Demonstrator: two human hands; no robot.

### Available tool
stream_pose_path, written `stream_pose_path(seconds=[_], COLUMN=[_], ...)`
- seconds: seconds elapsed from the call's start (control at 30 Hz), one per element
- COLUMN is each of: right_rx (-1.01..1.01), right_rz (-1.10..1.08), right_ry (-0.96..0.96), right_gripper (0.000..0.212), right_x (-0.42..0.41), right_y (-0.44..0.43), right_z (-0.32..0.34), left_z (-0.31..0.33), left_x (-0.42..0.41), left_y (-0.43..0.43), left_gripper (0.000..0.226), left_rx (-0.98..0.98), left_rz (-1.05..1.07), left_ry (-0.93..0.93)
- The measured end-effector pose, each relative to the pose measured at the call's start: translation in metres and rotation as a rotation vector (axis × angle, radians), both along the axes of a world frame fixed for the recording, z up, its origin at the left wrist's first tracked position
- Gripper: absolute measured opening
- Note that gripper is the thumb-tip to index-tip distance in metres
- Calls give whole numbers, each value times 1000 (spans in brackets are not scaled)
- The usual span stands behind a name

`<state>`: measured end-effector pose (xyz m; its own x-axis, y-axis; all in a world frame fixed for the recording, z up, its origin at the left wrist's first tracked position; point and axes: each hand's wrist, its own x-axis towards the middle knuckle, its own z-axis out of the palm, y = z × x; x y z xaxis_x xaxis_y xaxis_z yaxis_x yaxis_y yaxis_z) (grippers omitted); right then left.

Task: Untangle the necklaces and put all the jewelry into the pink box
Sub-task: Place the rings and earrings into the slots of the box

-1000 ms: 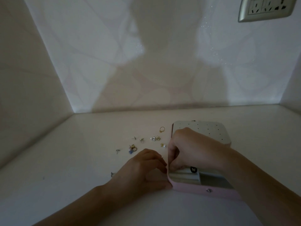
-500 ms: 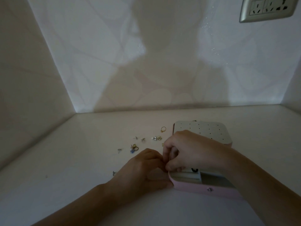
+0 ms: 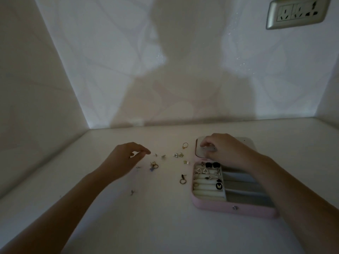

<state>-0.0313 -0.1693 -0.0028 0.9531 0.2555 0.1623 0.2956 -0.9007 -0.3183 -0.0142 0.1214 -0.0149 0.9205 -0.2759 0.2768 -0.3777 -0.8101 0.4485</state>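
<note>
Over the scattered jewelry (image 3: 154, 165), the left hand (image 3: 126, 158) hovers with fingers loosely curled, thumb and forefinger apart, holding nothing I can see. The right hand (image 3: 225, 149) rests, fingers curled, on the perforated lid (image 3: 201, 153) of the pink box (image 3: 229, 210); any pinch is hidden. Beside the box lie a ring (image 3: 185, 145), a hoop earring (image 3: 182, 178) and tiny studs (image 3: 163, 156): light, slippery, likely best pinched by band or post. Walls (image 3: 36, 88) stand well back.

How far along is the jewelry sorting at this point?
Partly done: several earrings already sit in the roll slots of the pink box. In hand: right hand at the lid panel, left hand hovers near loose studs. Left: gold ring, hoop earring and other small pieces on the table. No necklaces visible.
</note>
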Motion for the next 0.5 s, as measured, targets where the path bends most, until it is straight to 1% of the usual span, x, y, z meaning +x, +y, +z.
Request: stream_pose_path(seconds=[0.2,0.37,0.5], right_rx=[-18,-20,-7], right_rz=[18,24,23], right_ry=[-4,-16,-16], right_gripper=[27,26,26], right_x=[3,4,5], right_y=[0,0,1], right_z=[-2,-4,-6], left_z=[2,7,8], left_x=[15,18,14], left_y=[-18,-25,-25], left_gripper=[15,8,10], left_rx=[96,118,106], left_rz=[-31,-21,-34], left_ry=[189,213,261])
